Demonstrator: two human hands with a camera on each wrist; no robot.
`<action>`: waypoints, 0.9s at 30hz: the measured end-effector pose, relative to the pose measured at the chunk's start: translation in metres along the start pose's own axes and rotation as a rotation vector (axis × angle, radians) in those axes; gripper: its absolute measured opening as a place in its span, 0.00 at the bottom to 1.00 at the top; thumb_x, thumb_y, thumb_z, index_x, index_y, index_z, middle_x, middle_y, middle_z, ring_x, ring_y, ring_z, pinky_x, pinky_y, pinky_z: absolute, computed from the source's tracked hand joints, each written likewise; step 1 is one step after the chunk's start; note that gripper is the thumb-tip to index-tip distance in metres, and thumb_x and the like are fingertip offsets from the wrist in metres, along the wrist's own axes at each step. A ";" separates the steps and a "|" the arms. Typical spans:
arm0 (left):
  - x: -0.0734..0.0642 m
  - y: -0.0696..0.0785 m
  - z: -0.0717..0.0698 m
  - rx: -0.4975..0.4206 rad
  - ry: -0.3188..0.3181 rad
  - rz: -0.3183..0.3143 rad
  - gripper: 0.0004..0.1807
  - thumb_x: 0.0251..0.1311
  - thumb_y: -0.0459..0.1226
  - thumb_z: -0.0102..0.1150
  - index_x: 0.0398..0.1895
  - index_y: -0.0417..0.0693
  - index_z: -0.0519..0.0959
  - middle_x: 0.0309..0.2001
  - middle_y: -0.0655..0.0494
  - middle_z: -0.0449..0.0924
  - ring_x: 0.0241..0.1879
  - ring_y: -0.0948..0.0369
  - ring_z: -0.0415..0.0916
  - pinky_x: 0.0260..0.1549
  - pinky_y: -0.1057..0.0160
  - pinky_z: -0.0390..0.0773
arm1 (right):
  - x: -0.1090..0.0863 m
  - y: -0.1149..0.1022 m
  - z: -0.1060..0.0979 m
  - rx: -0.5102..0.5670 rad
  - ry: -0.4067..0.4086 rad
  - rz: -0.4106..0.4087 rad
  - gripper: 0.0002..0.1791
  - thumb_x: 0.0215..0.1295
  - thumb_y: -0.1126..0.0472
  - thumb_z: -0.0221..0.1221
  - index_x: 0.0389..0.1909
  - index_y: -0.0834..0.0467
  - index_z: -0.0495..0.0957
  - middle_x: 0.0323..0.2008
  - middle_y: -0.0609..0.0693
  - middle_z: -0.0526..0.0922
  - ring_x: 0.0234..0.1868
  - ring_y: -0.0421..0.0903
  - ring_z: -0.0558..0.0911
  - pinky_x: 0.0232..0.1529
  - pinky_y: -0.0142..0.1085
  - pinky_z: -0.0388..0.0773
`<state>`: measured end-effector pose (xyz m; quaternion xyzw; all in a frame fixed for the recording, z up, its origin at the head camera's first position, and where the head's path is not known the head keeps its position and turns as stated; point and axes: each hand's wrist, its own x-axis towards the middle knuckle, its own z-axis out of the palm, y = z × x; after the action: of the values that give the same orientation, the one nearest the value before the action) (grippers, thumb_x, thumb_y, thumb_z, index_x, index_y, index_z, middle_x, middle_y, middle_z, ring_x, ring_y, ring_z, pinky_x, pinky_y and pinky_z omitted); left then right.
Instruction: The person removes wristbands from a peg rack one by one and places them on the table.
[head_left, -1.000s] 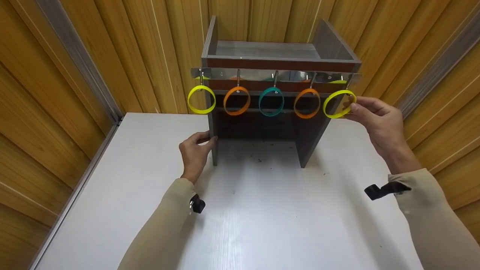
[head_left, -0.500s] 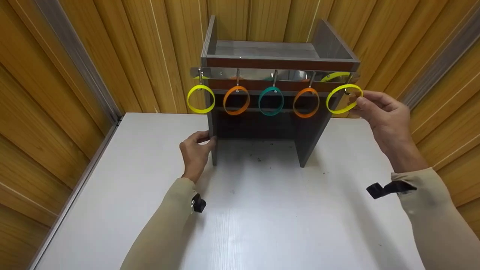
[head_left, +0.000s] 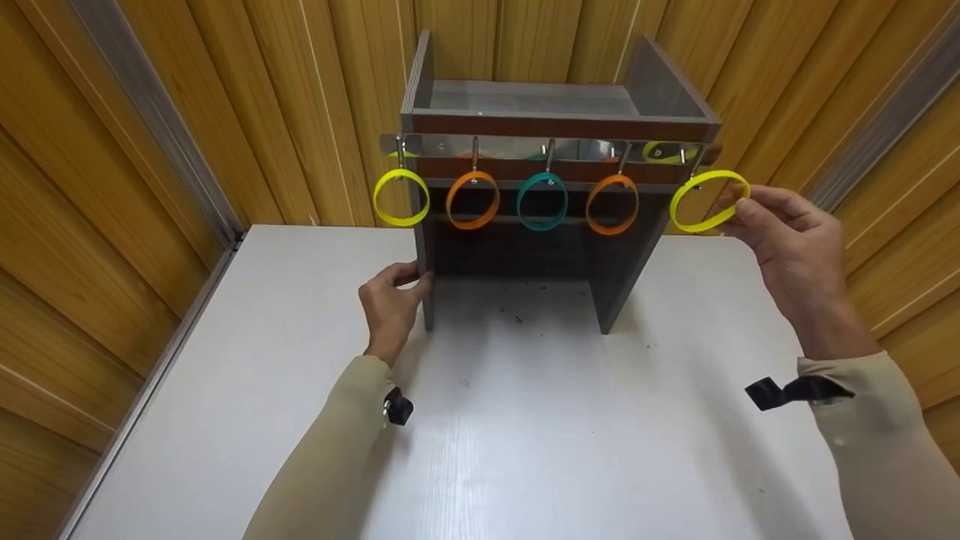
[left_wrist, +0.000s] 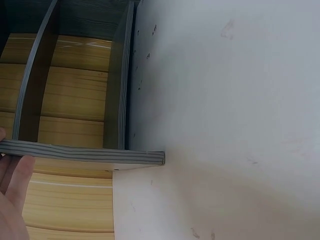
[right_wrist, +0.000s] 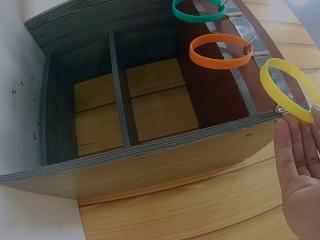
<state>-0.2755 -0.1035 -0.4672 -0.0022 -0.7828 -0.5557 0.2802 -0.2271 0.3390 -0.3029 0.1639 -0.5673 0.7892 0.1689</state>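
Observation:
My right hand point(head_left: 802, 262) pinches a yellow silicone wristband point(head_left: 702, 227) by its right side, between thumb and fingers. In the right wrist view, the band's near edge lies right at the end hook of a shiny metal hook rail point(right_wrist: 243, 29). That rail runs across the front of a grey wooden shelf unit point(head_left: 630, 277). My left hand point(head_left: 390, 311) grips the unit's left side panel low down, thumb on the front edge, with its fingertips hidden behind. On the other hooks hang another yellow wristband point(head_left: 403, 223), two orange wristbands point(head_left: 472, 226) and a teal wristband point(head_left: 542, 227).
The unit stands on a white table point(head_left: 510, 450), with dark specks scattered beneath and in front of it. Wood-patterned panels point(head_left: 300, 112) rise behind and on both sides. The unit's top tray point(head_left: 532, 97) has raised side walls.
My right hand has moved to the right, pulling the yellow wristband outward along the end hook and tilting it. The left hand keeps its grip on the panel.

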 end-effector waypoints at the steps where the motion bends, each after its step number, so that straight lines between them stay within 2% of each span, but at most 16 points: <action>1: 0.000 0.000 0.000 -0.002 0.001 0.002 0.09 0.58 0.27 0.76 0.42 0.39 0.90 0.40 0.50 0.91 0.41 0.56 0.89 0.41 0.59 0.88 | -0.002 0.000 -0.001 0.003 0.000 -0.002 0.13 0.72 0.80 0.59 0.54 0.79 0.79 0.49 0.65 0.86 0.46 0.55 0.89 0.53 0.41 0.85; 10: -0.001 0.000 0.000 -0.016 0.001 0.005 0.08 0.59 0.27 0.76 0.42 0.38 0.90 0.40 0.49 0.91 0.42 0.55 0.89 0.41 0.61 0.87 | -0.015 0.001 -0.018 0.122 -0.072 0.018 0.13 0.74 0.81 0.55 0.56 0.80 0.77 0.49 0.66 0.87 0.50 0.57 0.88 0.57 0.45 0.82; 20: -0.001 0.001 0.000 -0.009 0.016 -0.009 0.10 0.57 0.28 0.77 0.42 0.38 0.90 0.40 0.49 0.91 0.42 0.54 0.89 0.43 0.56 0.88 | -0.030 0.020 -0.041 0.093 -0.010 0.090 0.13 0.74 0.80 0.56 0.55 0.78 0.79 0.49 0.63 0.87 0.50 0.55 0.89 0.56 0.43 0.83; 27: -0.001 0.000 0.001 -0.012 0.014 -0.012 0.10 0.57 0.28 0.78 0.42 0.38 0.90 0.40 0.50 0.91 0.42 0.55 0.89 0.42 0.58 0.88 | -0.033 0.037 -0.054 0.080 0.038 0.140 0.11 0.74 0.79 0.57 0.52 0.75 0.82 0.47 0.62 0.89 0.49 0.53 0.89 0.54 0.42 0.85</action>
<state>-0.2749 -0.1027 -0.4681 0.0049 -0.7775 -0.5619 0.2822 -0.2180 0.3766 -0.3654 0.1152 -0.5421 0.8241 0.1174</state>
